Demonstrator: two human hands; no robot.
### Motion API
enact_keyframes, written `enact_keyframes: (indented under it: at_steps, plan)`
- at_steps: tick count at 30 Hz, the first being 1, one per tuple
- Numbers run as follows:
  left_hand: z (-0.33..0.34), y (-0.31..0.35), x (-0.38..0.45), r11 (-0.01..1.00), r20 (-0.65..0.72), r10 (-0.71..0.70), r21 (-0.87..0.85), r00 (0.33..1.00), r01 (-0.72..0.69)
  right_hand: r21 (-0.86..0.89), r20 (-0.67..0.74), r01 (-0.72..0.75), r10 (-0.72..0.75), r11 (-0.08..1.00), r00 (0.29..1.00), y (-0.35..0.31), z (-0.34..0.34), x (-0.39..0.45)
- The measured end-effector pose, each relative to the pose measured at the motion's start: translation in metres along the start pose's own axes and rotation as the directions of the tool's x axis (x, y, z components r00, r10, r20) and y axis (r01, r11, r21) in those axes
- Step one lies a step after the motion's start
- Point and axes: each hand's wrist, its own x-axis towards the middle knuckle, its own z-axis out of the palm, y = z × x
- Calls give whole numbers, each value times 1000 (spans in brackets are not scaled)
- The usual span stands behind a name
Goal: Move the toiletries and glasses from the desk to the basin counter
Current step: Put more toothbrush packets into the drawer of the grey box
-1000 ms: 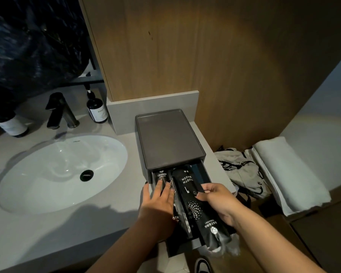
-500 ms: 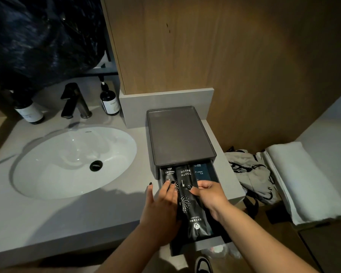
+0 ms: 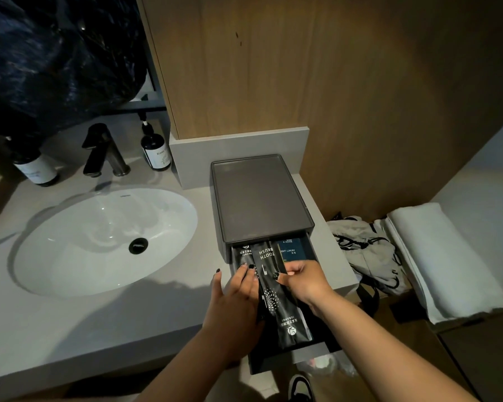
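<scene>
A dark grey drawer box point(image 3: 259, 198) stands on the grey basin counter point(image 3: 70, 320), its drawer point(image 3: 311, 351) pulled out toward me. A long black toothbrush packet point(image 3: 276, 297) lies lengthwise in the drawer. My right hand point(image 3: 305, 282) pinches its right edge with thumb on top. My left hand point(image 3: 235, 300) rests with straight fingers on another black packet point(image 3: 242, 255) at the drawer's left. A dark blue packet point(image 3: 292, 250) lies at the drawer's back right.
A white oval basin point(image 3: 99, 239) with a black tap point(image 3: 102, 152) is left of the box. Two dark pump bottles point(image 3: 154, 149) point(image 3: 35, 169) stand behind it. A folded white towel point(image 3: 442, 259) and a grey bag point(image 3: 366, 250) lie lower right. A wooden wall panel rises behind.
My right hand has slid the toothbrush packet further into the drawer, toward the box. My left hand stayed on the left packets. The view shifted a little.
</scene>
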Motion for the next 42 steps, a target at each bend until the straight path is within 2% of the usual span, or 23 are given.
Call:
enact_keyframes:
  at_steps: [6, 8, 10, 12, 13, 14, 16, 17, 18, 23, 28, 31, 33, 34, 36, 37, 39, 42]
  plan:
    - [-3, 1, -2, 998, -65, -28, -63, 997, 24, 172, 20, -83, 81, 982, 997, -3, -12, -8]
    - [-2, 2, -4, 987, -118, -47, -157, 992, 28, 255, 74, -141, 126, 957, 989, -6, -18, -11]
    - [0, 3, -8, 941, -256, -58, -336, 965, -33, 318, 122, -189, 158, 929, 980, -12, -23, -15]
    - [-4, 8, -15, 799, -430, -143, -581, 891, -153, 368, 146, -219, 176, 904, 973, -15, -28, -20]
    - [-9, 10, -20, 681, -432, -228, -711, 873, -174, 397, 159, -233, 184, 888, 970, -16, -30, -24]
    - [-13, 13, -26, 532, -322, -303, -838, 897, -121, 430, 183, -252, 190, 867, 965, -16, -32, -29]
    - [-18, 17, -30, 188, -40, -297, -982, 954, 17, 504, 225, -281, 190, 817, 956, -16, -35, -42]
    - [-15, 16, -30, 86, 25, -271, -995, 962, 50, 534, 228, -277, 179, 799, 957, -16, -37, -48]
    - [-15, 14, -30, 49, 58, -254, -996, 965, 73, 558, 223, -259, 159, 788, 962, -17, -38, -53]
    - [-30, 15, -32, 39, 42, -102, -998, 994, 47, 686, 106, -94, 29, 721, 994, -32, -40, -69]
    - [-41, 6, -28, 7, -56, -72, -998, 996, -56, 748, 21, 91, -160, 658, 987, -54, -67, -76]
    - [-48, -23, -24, 77, -65, -10, -995, 998, -64, 737, -63, 182, -201, 651, 977, -59, -95, -72]
    - [-53, -41, -21, 75, -53, -139, -996, 989, -43, 688, -41, 143, -159, 711, 986, -54, -106, -70]
    - [-56, -48, -19, 14, -53, -258, -999, 965, -51, 651, 1, 107, -142, 752, 990, -50, -107, -71]
    - [-63, -56, -11, -129, -43, -522, -983, 852, -128, 542, 109, 37, -115, 840, 987, -41, -104, -76]
    - [-67, -57, -7, -171, -37, -610, -969, 791, -176, 468, 165, 11, -100, 884, 981, -38, -99, -80]
    - [-74, -51, 5, -205, -53, -667, -946, 743, -251, 325, 251, -6, -80, 946, 965, -31, -85, -88]
    - [-80, -31, 21, -208, -93, -630, -936, 771, -283, 266, 303, 28, -111, 964, 947, -24, -60, -93]
